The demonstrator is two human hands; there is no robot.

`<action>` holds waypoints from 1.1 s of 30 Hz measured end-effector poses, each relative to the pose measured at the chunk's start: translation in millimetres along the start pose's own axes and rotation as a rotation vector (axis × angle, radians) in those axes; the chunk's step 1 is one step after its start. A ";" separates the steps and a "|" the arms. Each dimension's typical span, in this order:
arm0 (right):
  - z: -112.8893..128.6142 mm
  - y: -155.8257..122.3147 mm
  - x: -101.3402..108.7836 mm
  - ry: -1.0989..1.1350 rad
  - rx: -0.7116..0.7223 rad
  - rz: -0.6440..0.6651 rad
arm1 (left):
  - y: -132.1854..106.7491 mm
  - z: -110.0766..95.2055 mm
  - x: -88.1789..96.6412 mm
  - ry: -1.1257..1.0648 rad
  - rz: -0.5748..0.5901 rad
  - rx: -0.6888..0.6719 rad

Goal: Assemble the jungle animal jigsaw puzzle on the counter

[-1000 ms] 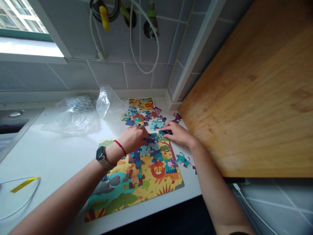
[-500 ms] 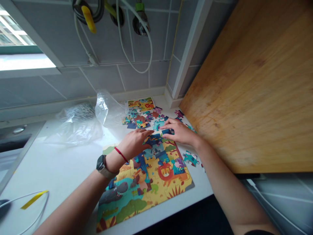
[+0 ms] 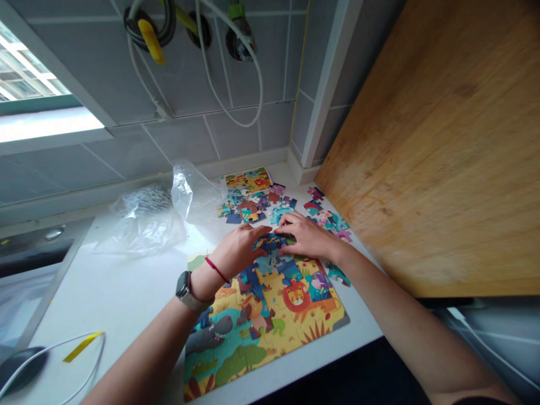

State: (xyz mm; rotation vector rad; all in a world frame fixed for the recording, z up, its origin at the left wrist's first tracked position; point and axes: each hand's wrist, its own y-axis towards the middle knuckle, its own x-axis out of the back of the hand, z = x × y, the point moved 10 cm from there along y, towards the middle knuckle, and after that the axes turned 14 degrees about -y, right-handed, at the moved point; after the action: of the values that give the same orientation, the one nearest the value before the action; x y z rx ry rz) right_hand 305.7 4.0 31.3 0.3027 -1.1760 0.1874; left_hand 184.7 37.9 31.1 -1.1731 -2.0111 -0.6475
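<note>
A mostly assembled jigsaw puzzle (image 3: pixel 270 343) lies flat on the countertop, showing a lion, a hippo and other animals. My left hand (image 3: pixel 240 247) rests at its far edge, fingers stretched and thumb apart, touching the dark blue pieces there. Just beside it, my right hand (image 3: pixel 307 237) curves its fingers and thumb around a dark blue puzzle piece at the same edge. The hand partly hides that piece, so I cannot tell whether it is fitted in. Behind both hands lie several loose puzzle pieces (image 3: pixel 247 209) and a small picture card (image 3: pixel 253 179).
A clear plastic bag (image 3: pixel 143 225) sits at the back left. More loose pieces (image 3: pixel 329 219) lie along the wooden panel (image 3: pixel 442 157) on the right. At left are a sink edge (image 3: pixel 63 264), a dark mouse-like object (image 3: pixel 23 365) and a white cable (image 3: pixel 99 365).
My right hand has moved nearer, bringing the dark blue piece to the puzzle's far edge beside my left hand. The left hand stays nearly in place. The view has shifted slightly.
</note>
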 end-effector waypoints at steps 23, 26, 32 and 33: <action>-1.6 1.9 2.3 0.036 -0.010 -0.020 | 5.4 -0.1 3.7 -0.010 -0.056 -0.058; -1.5 2.3 2.3 0.050 -0.008 -0.023 | 6.4 6.8 5.3 -0.053 -0.085 -0.026; -2.7 2.3 2.5 0.055 -0.005 -0.039 | 7.5 9.9 5.4 -0.088 -0.093 -0.018; -3.1 2.4 2.9 0.056 -0.006 -0.042 | 7.4 10.2 4.9 -0.089 -0.090 -0.022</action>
State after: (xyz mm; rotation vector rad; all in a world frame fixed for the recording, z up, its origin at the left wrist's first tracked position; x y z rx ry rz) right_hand 308.8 7.2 33.2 0.3144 -1.1140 0.1547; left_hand 186.3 51.2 29.0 -1.1473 -2.1470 -0.6741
